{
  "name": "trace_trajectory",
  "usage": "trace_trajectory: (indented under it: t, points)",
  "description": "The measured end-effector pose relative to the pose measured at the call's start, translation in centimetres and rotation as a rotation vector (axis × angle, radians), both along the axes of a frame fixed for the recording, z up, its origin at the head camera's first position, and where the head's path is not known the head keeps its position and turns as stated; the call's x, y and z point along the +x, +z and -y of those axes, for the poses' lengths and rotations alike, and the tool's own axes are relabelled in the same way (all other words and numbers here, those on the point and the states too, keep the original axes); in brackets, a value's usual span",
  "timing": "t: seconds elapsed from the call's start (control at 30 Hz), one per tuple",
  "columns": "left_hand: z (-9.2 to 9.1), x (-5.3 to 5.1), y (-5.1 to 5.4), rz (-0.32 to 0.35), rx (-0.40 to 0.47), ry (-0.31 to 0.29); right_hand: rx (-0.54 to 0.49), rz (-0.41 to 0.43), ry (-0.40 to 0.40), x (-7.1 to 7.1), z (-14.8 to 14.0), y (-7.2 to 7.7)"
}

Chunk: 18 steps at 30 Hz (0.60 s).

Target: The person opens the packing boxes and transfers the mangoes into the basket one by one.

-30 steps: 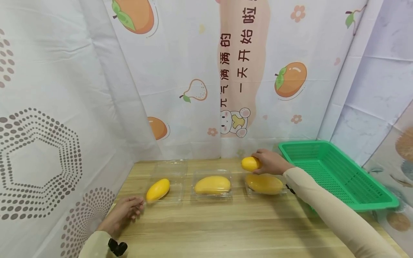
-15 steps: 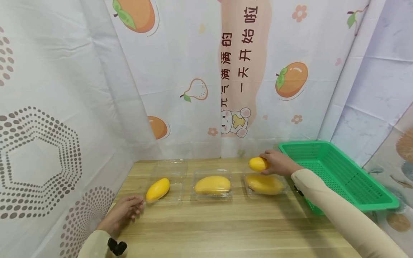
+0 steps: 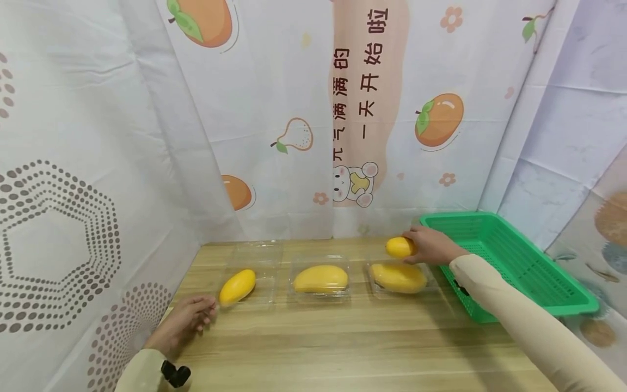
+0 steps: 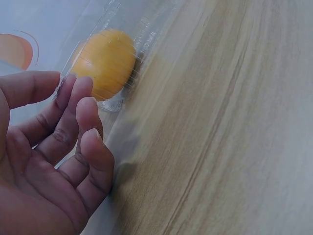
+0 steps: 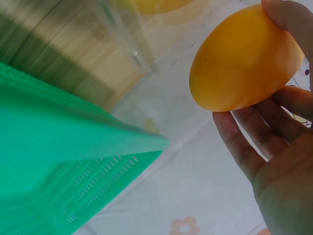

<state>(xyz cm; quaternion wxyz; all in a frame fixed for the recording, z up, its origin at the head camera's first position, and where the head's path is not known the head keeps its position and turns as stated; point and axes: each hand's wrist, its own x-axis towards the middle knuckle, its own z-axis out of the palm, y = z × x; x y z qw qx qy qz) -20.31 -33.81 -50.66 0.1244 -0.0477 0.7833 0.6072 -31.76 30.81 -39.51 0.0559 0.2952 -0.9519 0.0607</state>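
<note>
My right hand (image 3: 431,246) grips a yellow mango (image 3: 400,247), raised above the back of a clear plastic box that holds another mango (image 3: 399,277). The right wrist view shows the thumb on one side of the gripped mango (image 5: 239,61) and fingers on the other. My left hand (image 3: 188,318) stays at the table's left side, fingers loosely bent, fingertips close to a mango (image 3: 238,286) in a clear box (image 3: 266,294) with its lid folded back. Thumb and forefinger nearly meet by the box's edge in the left wrist view; contact is unclear. A mango (image 3: 320,279) lies in the middle box.
A green perforated basket (image 3: 514,261) stands at the right, close to my right forearm. Patterned white curtains (image 3: 274,81) hang behind and beside the wooden table (image 3: 313,348). The clear boxes form a row along the table's back half.
My right hand has moved to the right with its mango, toward the green basket. My left hand and the mangoes in the boxes have kept their places.
</note>
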Motion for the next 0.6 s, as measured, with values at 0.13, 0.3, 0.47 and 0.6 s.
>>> trace_trajectory:
  t: [0.13, 0.3, 0.47, 0.6]
  points:
    - [0.1, 0.0, 0.0, 0.001, 0.003, -0.005, 0.007, -0.017, -0.006, 0.0, -0.8, -0.2]
    - [0.0, 0.2, 0.1, -0.002, 0.000, 0.001, 0.004, -0.008, -0.031, 0.1, -1.8, -0.7]
    - [0.1, 0.3, 0.1, -0.007, -0.005, 0.001, -0.014, -0.006, -0.036, 0.2, -2.6, -0.9]
    - [0.1, 0.1, 0.0, -0.002, 0.002, -0.007, -0.039, -0.015, -0.040, 0.4, -3.1, -1.0]
